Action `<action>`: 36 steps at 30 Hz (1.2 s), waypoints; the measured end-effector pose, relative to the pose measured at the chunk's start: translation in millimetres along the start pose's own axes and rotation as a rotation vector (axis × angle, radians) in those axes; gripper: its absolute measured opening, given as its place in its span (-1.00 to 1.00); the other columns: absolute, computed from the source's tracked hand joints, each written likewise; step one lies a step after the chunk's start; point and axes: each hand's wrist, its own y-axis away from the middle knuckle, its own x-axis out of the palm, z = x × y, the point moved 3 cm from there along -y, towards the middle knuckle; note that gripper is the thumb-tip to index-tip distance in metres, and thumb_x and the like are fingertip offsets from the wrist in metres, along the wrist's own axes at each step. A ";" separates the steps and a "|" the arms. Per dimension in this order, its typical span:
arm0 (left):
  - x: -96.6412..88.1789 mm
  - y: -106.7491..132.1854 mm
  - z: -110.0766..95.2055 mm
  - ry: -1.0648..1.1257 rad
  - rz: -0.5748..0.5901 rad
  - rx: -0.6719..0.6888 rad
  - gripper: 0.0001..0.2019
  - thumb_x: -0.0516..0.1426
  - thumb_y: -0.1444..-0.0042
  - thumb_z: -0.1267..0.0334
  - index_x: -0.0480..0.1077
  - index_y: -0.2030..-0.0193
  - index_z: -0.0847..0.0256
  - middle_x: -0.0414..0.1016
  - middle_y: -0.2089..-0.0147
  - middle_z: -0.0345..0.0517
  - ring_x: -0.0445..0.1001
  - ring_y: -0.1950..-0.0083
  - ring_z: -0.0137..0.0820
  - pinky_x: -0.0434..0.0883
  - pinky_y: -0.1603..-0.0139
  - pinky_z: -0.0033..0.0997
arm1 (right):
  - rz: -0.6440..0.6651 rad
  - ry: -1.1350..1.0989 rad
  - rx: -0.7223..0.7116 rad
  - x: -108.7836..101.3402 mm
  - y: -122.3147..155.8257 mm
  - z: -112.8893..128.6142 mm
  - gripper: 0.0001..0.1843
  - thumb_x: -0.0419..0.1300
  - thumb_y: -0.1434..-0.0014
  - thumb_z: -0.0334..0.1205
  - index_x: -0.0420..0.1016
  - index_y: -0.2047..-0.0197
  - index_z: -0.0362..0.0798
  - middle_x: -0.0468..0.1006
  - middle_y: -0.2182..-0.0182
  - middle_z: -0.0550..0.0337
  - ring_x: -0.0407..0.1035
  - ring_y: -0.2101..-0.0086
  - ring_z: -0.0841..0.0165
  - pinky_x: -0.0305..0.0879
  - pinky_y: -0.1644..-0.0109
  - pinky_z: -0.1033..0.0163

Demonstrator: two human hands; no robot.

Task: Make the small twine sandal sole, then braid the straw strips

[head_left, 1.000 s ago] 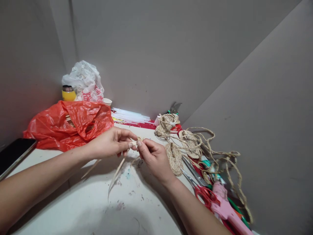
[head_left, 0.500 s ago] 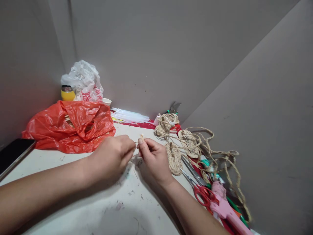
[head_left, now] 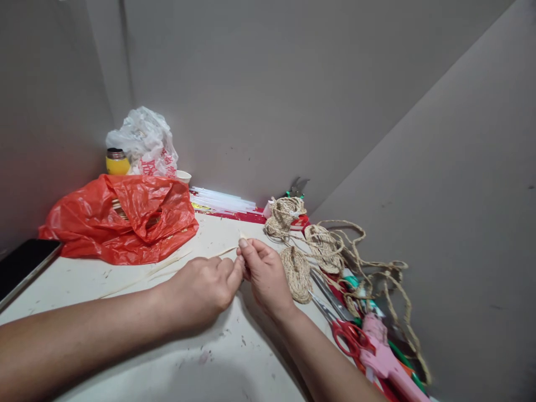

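Over the middle of the table, my right hand point(head_left: 268, 276) pinches a pale, flat plant-fibre strand point(head_left: 226, 252), with a small tip poking up above the thumb. My left hand point(head_left: 207, 283) is closed, its fingertips meeting those of my right hand at the strand. What lies between the left fingers is mostly hidden by the hand itself. From the pinch, the strand's loose ends point(head_left: 161, 271) trail leftward across the tabletop behind my left wrist. Just right of my right hand lies a coiled bundle of braided cord point(head_left: 297, 273).
More braided cord coils point(head_left: 285, 215) and a loose cord point(head_left: 406, 301) lie at right. Red-handled scissors point(head_left: 349, 338) and a pink glue gun point(head_left: 387, 363) are near the right arm. A red plastic bag point(head_left: 104, 223), phone point(head_left: 27, 268), yellow jar point(head_left: 117, 163) and white glue sticks point(head_left: 224, 200) stand around.
My left hand has moved slightly right and down, up against the right fingertips. The strand's long ends now show stretched out to the left. My right hand stays nearly in place.
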 end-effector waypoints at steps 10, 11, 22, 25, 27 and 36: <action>-12.7 -13.6 40.2 1.295 -0.050 -0.675 -0.82 0.06 -0.11 0.19 0.36 0.24 0.26 0.44 0.35 -0.14 0.39 0.40 -0.47 0.34 0.40 -0.49 | 0.183 0.141 -0.056 0.7 4.3 12.4 -0.62 0.11 -0.17 0.07 0.28 0.50 -0.05 0.17 0.65 0.38 0.00 0.63 0.50 -0.05 0.55 0.37; -5.7 -14.3 39.4 1.427 0.027 -0.703 -0.83 0.05 -0.11 0.18 0.33 0.30 0.26 0.39 0.44 -0.20 0.33 0.50 -0.52 0.29 0.49 -0.53 | 0.214 0.161 -0.051 2.2 5.0 11.9 -0.62 0.10 -0.17 0.07 0.29 0.49 -0.06 0.18 0.63 0.37 0.00 0.62 0.50 -0.05 0.54 0.37; 3.4 -9.9 42.3 1.101 -0.015 -0.648 -0.83 0.00 -0.08 0.27 0.33 0.46 0.26 0.34 0.48 -0.24 0.26 0.42 -0.49 0.21 0.38 -0.52 | 0.358 0.301 -0.036 3.1 4.8 14.2 -0.64 0.02 -0.24 0.03 0.23 0.47 -0.05 0.09 0.62 0.40 -0.05 0.61 0.50 -0.08 0.55 0.37; 0.9 -10.6 44.8 1.027 0.053 -0.600 -0.77 -0.02 -0.11 0.24 0.28 0.52 0.24 0.27 0.52 -0.27 0.23 0.44 -0.49 0.19 0.41 -0.52 | 0.405 0.303 -0.040 4.2 6.6 15.0 -0.65 0.00 -0.26 0.00 0.21 0.45 -0.05 0.11 0.60 0.39 -0.02 0.59 0.50 -0.04 0.54 0.37; 0.5 -11.6 46.9 1.084 0.126 -0.577 -0.74 -0.02 -0.13 0.21 0.25 0.54 0.23 0.20 0.54 -0.29 0.19 0.47 -0.51 0.16 0.45 -0.54 | 0.437 0.316 -0.031 4.2 7.5 15.2 -0.66 -0.02 -0.27 0.01 0.20 0.44 -0.04 0.12 0.59 0.39 0.00 0.58 0.49 -0.01 0.52 0.37; 13.5 -6.2 53.1 1.585 0.407 -0.584 -0.67 0.06 -0.13 -0.01 0.24 0.44 0.23 0.07 0.59 -0.37 -0.03 0.65 -0.61 -0.03 0.68 -0.58 | 0.572 0.394 0.005 0.4 11.3 24.9 -0.70 -0.07 -0.31 -0.04 0.16 0.40 -0.03 0.13 0.55 0.37 0.03 0.55 0.49 0.05 0.48 0.37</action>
